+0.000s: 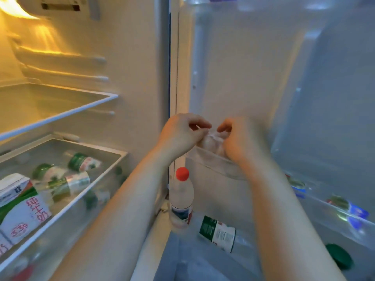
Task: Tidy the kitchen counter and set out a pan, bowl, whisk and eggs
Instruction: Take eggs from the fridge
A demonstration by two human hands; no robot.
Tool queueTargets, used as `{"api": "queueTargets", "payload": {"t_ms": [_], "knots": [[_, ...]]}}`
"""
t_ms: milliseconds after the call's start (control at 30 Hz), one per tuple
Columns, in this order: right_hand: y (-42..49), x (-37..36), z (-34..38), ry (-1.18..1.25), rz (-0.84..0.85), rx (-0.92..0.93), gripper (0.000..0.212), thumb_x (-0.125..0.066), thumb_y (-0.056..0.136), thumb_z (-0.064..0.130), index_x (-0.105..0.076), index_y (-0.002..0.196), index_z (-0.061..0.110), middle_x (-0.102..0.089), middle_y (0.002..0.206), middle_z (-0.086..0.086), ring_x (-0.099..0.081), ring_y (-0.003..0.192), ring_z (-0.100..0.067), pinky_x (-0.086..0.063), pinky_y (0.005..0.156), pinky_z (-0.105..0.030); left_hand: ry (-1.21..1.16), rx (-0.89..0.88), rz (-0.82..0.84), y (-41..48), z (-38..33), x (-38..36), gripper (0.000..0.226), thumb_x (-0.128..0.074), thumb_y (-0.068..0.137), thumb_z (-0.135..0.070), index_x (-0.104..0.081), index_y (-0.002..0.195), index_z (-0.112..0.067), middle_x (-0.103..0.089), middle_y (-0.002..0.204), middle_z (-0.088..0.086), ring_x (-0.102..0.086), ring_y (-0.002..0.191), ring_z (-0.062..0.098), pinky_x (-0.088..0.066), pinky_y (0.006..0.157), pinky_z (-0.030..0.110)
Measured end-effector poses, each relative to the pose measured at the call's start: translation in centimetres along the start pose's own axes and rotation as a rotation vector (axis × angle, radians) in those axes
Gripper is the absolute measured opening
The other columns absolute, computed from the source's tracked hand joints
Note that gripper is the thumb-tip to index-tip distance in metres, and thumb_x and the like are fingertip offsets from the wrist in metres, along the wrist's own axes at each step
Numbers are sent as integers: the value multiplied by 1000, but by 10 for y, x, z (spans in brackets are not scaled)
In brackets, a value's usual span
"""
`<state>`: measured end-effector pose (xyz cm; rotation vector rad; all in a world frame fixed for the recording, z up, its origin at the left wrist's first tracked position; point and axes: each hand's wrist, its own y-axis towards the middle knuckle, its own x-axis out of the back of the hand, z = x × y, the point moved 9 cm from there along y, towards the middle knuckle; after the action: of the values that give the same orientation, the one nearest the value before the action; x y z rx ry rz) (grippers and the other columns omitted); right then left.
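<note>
Seemingly early | pan, bowl, whisk and counter out of view; bag (213,136) of pale rounds, likely eggs (209,143), between the hands, door shelf (213,163) just below them | left hand (182,134) curled, pinching bag top | right hand (238,139) curled at bag, grip too blurred to tell

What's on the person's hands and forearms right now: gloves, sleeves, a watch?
Nothing worn shows. The left hand and right hand are ungloved. The left forearm and right forearm are uncovered to the picture's bottom edge, so no sleeve is in view. No watch or band shows; blur could hide a thin ring.
</note>
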<state>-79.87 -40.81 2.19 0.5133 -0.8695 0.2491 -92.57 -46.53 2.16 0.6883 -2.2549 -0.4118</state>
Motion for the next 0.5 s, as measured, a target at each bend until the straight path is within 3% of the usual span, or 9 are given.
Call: {"api": "queueTargets", "payload": {"t_ms": [133,267,367,500], "knots": [[1,1,1,-4,-84,53,21,-71,80,25,-69,101,23,-68,98,-6,-62,92,-25,-48,78,-30,19,-11,51,3,2,-1,14,-68,81,-24,-69,77,-37,-67,81,-17,-53,70,-1,-40,68,14],[0,1,6,-45,-82,110,21,-62,81,12,-72,98,21,-68,100,-11,-62,94,-30,-51,82,-40,24,-2,74,8,5,-1,7,-68,81,-27,-74,80,-29,-68,83,-15,-53,71,0,-41,69,20],[2,-1,2,2,-78,85,20,-61,85,12,-72,98,21,-69,101,-9,-63,94,-27,-51,83,-38,73,-5,89,9,5,-4,8,-66,83,-29,-74,82,-29,-66,82,-16,-50,68,-3,-38,66,20],[6,-5,-2,39,-65,26,12,-63,87,15,-73,90,20,-70,90,-9,-64,87,-25,-51,79,-35,58,21,98,11,9,-8,9,-65,82,-32,-73,79,-34,-66,87,-19,-49,74,2,-41,74,25]]}}
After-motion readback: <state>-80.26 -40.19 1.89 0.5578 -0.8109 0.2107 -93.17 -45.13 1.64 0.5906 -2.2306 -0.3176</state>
